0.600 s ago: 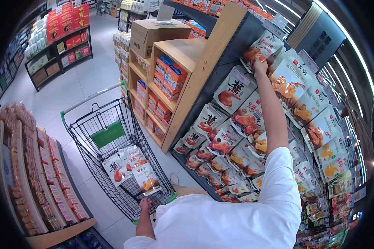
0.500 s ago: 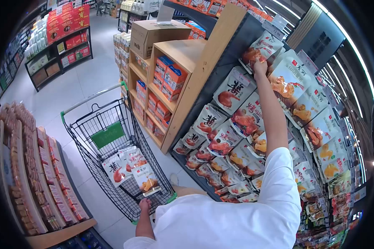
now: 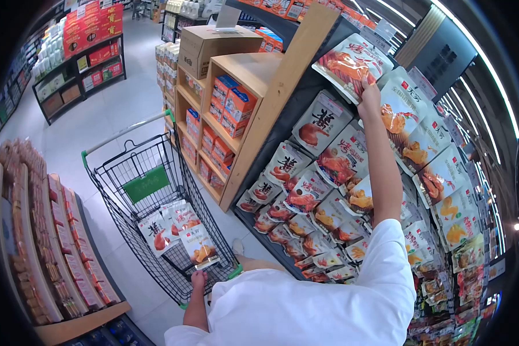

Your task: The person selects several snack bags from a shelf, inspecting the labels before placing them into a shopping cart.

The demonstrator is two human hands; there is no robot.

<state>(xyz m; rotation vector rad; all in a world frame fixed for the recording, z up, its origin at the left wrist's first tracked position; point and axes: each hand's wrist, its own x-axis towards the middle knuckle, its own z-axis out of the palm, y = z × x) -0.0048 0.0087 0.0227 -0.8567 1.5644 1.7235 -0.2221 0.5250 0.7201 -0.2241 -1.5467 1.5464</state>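
My right hand grips the lower edge of a white and red food pouch with a meat picture, at the top of the hanging display. Rows of similar pouches hang below and beside it. Low in the view, my left hand is closed at the near rim of a black wire shopping cart; part of its grip is hard to see. Inside the cart lie several pouches, among them one with a fried chicken picture and one with a large dark character.
Left of the display stands a wooden shelf unit with orange boxes and a cardboard carton on top. A rack of packaged goods runs along the left. Farther back is a black shelf with red boxes.
The pouch in my right hand has come away from its row, moving up and left, and its front now shows more fully. My left hand stays at the cart.
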